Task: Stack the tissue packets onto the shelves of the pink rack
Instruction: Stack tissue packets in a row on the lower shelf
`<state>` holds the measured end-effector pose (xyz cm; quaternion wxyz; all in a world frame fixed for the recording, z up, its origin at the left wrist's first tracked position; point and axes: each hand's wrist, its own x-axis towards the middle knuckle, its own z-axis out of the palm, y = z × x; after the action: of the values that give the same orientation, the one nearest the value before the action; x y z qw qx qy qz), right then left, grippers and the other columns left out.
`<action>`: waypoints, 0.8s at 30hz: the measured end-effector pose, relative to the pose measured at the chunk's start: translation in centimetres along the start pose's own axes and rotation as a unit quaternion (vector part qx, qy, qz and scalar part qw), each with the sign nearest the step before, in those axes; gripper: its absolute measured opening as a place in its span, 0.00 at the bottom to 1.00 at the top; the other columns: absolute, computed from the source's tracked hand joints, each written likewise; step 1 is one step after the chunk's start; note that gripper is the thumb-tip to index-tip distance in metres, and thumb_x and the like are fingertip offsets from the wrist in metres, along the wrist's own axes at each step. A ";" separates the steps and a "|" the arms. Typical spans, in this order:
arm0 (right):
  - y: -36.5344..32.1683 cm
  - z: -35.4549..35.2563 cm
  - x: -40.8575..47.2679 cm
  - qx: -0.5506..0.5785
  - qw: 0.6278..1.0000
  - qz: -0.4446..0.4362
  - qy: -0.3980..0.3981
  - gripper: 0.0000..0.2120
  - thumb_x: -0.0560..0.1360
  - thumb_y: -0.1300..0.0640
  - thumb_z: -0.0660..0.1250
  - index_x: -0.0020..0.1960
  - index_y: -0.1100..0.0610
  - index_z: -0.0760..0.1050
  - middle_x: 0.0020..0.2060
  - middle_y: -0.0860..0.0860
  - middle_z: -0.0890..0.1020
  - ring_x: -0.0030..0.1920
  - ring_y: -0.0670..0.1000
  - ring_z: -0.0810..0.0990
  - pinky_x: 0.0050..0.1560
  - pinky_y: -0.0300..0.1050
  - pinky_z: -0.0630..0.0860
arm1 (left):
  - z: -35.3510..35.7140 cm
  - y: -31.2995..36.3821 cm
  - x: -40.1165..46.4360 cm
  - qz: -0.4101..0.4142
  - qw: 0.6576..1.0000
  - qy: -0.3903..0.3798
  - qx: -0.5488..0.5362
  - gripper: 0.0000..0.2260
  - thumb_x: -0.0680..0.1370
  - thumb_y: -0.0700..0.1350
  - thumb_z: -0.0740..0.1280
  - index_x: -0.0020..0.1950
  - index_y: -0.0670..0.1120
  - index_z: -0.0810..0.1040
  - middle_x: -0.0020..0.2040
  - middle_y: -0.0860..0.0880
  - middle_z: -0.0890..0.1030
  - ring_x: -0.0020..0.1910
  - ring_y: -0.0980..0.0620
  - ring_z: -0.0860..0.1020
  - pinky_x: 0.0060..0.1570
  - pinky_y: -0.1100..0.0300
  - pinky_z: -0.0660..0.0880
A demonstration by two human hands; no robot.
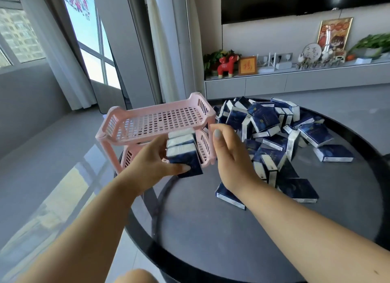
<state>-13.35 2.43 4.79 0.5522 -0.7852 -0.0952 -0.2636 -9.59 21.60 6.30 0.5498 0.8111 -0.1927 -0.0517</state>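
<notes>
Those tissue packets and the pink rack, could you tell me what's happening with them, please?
A person is loading tissue packets into the pink rack on a round dark table. The left hand holds a small stack of packets at the lower shelf's open front. The right hand hovers open beside the rack, holding nothing. The top shelf holds no packets, and a big pile of packets waits on the table.

Home living room: wall-mounted television (295, 2), low media cabinet (295, 82) bearing ornaments, curtained window (88, 40), round dark coffee table (253, 230).
</notes>
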 end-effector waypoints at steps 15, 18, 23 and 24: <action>5.9 2.4 -0.1 -0.337 0.928 0.107 -0.121 0.18 0.76 0.54 0.58 0.65 0.54 0.70 0.60 0.53 0.70 0.62 0.55 0.66 0.61 0.46 0.64 | 1.0 -6.8 7.7 -0.102 0.994 0.044 0.023 0.28 0.67 0.37 0.78 0.64 0.45 0.74 0.57 0.50 0.81 0.45 0.56 0.78 0.44 0.63 0.73; 6.8 2.7 0.4 -0.337 0.920 0.124 -0.156 0.22 0.77 0.53 0.55 0.71 0.50 0.63 0.62 0.52 0.69 0.65 0.55 0.65 0.61 0.48 0.64 | 0.5 -7.8 9.6 -0.101 0.994 0.028 0.027 0.27 0.67 0.36 0.78 0.64 0.44 0.75 0.56 0.49 0.81 0.42 0.57 0.77 0.44 0.63 0.73; 7.5 2.6 0.7 -0.347 0.907 0.127 -0.202 0.27 0.77 0.50 0.53 0.75 0.45 0.52 0.70 0.50 0.63 0.67 0.56 0.63 0.64 0.52 0.65 | 0.4 -9.3 12.1 -0.115 0.992 0.029 0.045 0.28 0.66 0.39 0.79 0.64 0.47 0.74 0.58 0.52 0.80 0.53 0.52 0.79 0.50 0.56 0.75; 7.5 2.6 0.7 -0.348 0.906 0.125 -0.205 0.27 0.77 0.49 0.53 0.75 0.45 0.51 0.71 0.50 0.62 0.67 0.55 0.63 0.63 0.51 0.65 | 0.5 -9.4 12.5 -0.115 0.992 0.030 0.046 0.27 0.67 0.39 0.79 0.64 0.47 0.74 0.58 0.52 0.80 0.51 0.53 0.78 0.47 0.58 0.75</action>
<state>-8.67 1.93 -1.60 0.2404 -0.9697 -0.0096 -0.0425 4.18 19.58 -0.85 0.5081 0.8533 -0.0841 -0.0810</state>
